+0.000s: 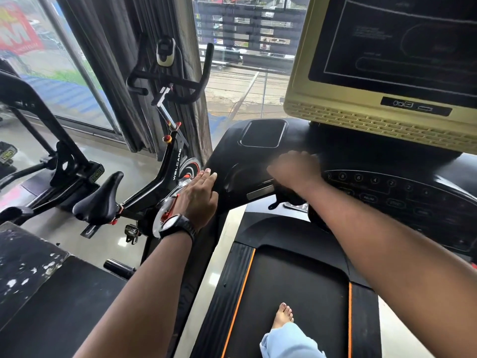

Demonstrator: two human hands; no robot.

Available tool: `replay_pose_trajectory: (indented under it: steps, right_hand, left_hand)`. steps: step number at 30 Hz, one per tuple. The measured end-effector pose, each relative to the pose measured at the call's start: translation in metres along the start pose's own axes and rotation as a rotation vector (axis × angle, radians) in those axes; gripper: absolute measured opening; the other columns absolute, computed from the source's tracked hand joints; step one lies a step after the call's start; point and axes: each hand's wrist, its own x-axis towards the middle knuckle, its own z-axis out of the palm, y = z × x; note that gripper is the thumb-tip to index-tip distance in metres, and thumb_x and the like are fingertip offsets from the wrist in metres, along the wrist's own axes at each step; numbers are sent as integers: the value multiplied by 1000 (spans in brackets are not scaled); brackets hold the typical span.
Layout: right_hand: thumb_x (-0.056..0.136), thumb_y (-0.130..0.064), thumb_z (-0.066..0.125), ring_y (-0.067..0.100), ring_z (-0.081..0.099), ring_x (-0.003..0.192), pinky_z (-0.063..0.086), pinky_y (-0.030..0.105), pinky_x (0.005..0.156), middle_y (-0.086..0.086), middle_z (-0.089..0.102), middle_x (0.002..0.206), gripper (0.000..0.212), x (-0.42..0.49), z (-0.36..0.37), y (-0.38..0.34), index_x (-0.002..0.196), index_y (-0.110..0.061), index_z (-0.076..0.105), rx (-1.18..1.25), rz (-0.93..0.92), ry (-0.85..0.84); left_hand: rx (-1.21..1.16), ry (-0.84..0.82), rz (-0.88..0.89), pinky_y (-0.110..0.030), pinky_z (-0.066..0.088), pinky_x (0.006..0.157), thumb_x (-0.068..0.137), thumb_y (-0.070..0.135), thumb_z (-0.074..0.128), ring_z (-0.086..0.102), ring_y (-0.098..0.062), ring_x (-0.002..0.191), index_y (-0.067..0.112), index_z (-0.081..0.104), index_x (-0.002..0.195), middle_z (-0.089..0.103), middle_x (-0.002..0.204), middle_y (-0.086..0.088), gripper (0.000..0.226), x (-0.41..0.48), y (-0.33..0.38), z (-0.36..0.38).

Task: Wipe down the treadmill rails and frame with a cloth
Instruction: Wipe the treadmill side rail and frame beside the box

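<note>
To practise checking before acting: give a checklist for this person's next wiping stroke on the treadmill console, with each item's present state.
1. Left hand flat on the console at its left edge, bracing: ok.
2. Right hand on the console top: ok, though blurred.
3. Cloth under that hand's fingers: cannot tell, blur hides it.
4. Bare foot planted on the belt: ok.
5. Belt stopped: cannot tell.
6. Screen clear of both hands: ok.
</note>
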Motion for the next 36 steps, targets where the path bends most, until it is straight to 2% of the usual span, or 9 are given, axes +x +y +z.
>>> replay_pose_trajectory:
  steps: [2,6,12,19,23,28,31,33,36]
  right_hand:
    - [89,-51,44,34,65,100,45,40,84,7,72,105,45,5,0,1,102,-20,75,5,36,14]
    - [85,-43,47,35,58,89,42,45,80,9,67,93,38,-41,26,1,87,-12,69,-36,-58,227]
    - [89,-49,47,34,66,103,46,37,82,10,72,108,47,11,-1,-19,107,-15,73,-20,61,-54]
    - [80,-43,49,35,58,96,42,46,84,9,67,93,40,-42,38,-65,87,-11,71,41,-124,187]
    - [89,-46,44,33,60,96,40,43,85,7,70,98,45,-17,24,-87,95,-14,75,-2,-73,49]
    - [83,-42,50,40,55,113,40,54,95,11,64,103,41,-61,59,-98,101,-9,66,13,-211,174]
    - [77,-46,51,36,58,104,42,51,88,5,66,100,40,-44,48,-93,96,-15,68,57,-252,175]
    - [77,-55,53,36,57,109,44,54,90,3,65,114,49,-34,35,-80,110,-22,67,26,-316,67]
    - [80,-60,63,38,42,135,40,58,102,2,44,149,75,-38,26,-62,145,-29,45,-48,-408,-77]
  left_hand:
    - [7,-4,4,-38,27,121,83,25,32,35,-21,145,8,49,144,43,153,-13,66,-1,0,0]
    - [-5,5,-7,-37,28,121,83,24,34,38,-22,144,7,52,142,45,151,-14,64,1,1,0]
    - [13,1,-5,-37,27,121,83,25,33,36,-22,145,8,50,144,44,153,-13,65,-2,3,-1]
    - [35,21,1,-40,32,119,81,26,36,43,-25,141,5,55,138,50,148,-16,64,4,3,0]
    - [43,6,4,-40,30,119,81,26,34,40,-25,142,5,53,141,47,149,-16,66,2,4,0]
    - [37,3,-4,-42,33,117,80,29,31,41,-24,142,6,54,140,48,149,-15,68,4,1,0]
    - [31,-5,-4,-42,32,118,80,28,33,40,-24,142,7,53,140,48,150,-15,67,3,2,-1]
    - [28,-8,-6,-41,31,119,81,26,34,40,-24,143,7,53,141,47,150,-15,66,2,3,-2]
    - [31,-16,-8,-40,30,119,81,27,34,39,-24,143,7,52,142,46,151,-14,66,2,4,-3]
